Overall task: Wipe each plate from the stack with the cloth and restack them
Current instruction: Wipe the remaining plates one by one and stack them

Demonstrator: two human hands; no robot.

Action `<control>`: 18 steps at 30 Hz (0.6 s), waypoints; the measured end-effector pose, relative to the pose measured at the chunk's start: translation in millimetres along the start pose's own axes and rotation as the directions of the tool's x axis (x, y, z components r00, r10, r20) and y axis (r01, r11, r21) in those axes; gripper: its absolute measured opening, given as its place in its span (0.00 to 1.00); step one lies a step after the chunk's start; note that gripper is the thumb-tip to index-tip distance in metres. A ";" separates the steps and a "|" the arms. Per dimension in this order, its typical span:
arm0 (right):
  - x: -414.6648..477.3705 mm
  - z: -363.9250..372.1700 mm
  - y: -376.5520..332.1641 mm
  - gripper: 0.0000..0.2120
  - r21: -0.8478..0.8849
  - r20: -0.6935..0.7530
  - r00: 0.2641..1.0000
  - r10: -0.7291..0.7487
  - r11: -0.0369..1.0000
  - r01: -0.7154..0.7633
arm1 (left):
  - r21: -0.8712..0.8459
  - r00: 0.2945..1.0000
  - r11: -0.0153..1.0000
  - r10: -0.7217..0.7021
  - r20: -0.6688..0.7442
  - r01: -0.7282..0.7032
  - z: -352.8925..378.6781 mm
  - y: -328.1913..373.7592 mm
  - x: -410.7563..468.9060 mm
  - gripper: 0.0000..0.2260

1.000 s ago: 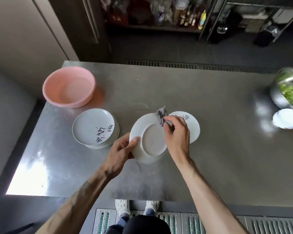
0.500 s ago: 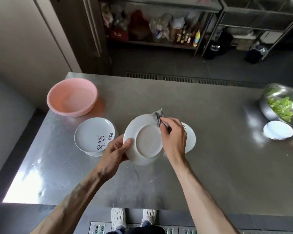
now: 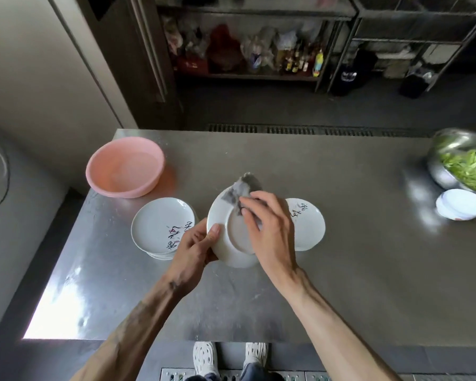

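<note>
**Back of a held plate under the cloth**

My right hand (image 3: 272, 232) has its fingers bunched round a small crumpled grey cloth (image 3: 243, 188) and presses it onto the upper part of the plate's back. A loose tail of cloth sticks up past the rim. My left hand (image 3: 193, 248) pinches the left edge of the same round white ceramic plate (image 3: 226, 221), thumb flat on the back near the rim and the other fingers hidden behind it. The plate is tilted in the air above the brushed-steel worktop (image 3: 355, 270), with its foot ring towards me.

Just left of it a stack of white plates with painted brush marks (image 3: 160, 226) sits face up. Just right, partly behind my right hand, a single painted white plate (image 3: 308, 229) lies flat. I take that one as the start of the wiped pile.

I judge the held plate stiff, brittle and slick on its glaze, more so if damp, which I cannot tell from here. The rim is the place to hold it, thumb opposed to fingers, as my left hand does now. The cloth is soft and light, so it only works under fingertip pressure. When restacking I would lower the plate flat rather than slide it, since the edges could chip.

Further out are a round pink plastic basin (image 3: 124, 169) at the far left, a shiny steel bowl of green leaves (image 3: 462, 160) at the far right, and a small white dish (image 3: 460, 203) in front of that bowl.
</note>
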State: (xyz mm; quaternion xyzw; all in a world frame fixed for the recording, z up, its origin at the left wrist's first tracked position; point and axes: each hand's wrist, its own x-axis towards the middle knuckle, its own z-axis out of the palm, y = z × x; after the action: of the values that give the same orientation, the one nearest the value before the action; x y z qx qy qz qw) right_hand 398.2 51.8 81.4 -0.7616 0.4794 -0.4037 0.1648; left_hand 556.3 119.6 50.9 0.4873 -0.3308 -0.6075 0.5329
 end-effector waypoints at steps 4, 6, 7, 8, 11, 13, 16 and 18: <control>-4.7 1.2 1.4 0.10 -0.008 0.035 0.992 -0.124 0.992 0.124 | -0.028 1.000 1.000 0.004 0.011 -0.003 -0.3 -2.0 -1.2 0.17; 0.8 -2.1 9.0 0.10 0.010 -0.027 1.000 -0.003 1.000 0.003 | -0.026 1.000 1.000 0.001 -0.002 -0.001 2.9 -1.9 -0.7 0.16; 0.1 -2.3 10.3 0.10 0.023 -0.042 0.998 0.046 0.999 -0.045 | -0.029 1.000 1.000 -0.003 -0.008 0.003 5.0 -2.2 0.0 0.16; -3.3 -1.0 8.0 0.10 0.034 -0.039 0.998 0.055 0.998 -0.054 | -0.039 1.000 0.999 -0.006 -0.014 0.006 6.8 -2.5 0.5 0.16; -24.9 4.9 -7.0 0.10 0.049 0.064 0.995 -0.075 0.996 0.072 | -0.109 1.000 0.994 -0.009 -0.029 0.006 9.3 -3.6 0.6 0.16; -31.9 3.2 -7.7 0.11 0.047 0.102 0.987 -0.126 0.991 0.122 | -0.132 0.999 0.991 -0.009 -0.034 0.005 6.8 -3.9 -1.0 0.16; -13.6 -4.4 2.8 0.10 -0.010 0.065 0.996 -0.068 0.998 0.069 | -0.105 0.999 0.994 -0.024 -0.037 0.020 3.9 -3.1 -3.4 0.17; 4.1 -8.7 10.2 0.10 -0.026 0.029 1.000 -0.003 1.000 0.004 | -0.101 0.999 0.995 -0.022 -0.040 0.018 2.8 -1.7 -4.5 0.18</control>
State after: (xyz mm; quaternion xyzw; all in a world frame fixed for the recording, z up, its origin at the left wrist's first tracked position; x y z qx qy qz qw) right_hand 386.2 44.5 82.1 -0.7703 0.4808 -0.3867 0.1608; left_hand 552.9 124.0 51.3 0.4757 -0.2838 -0.6186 0.5572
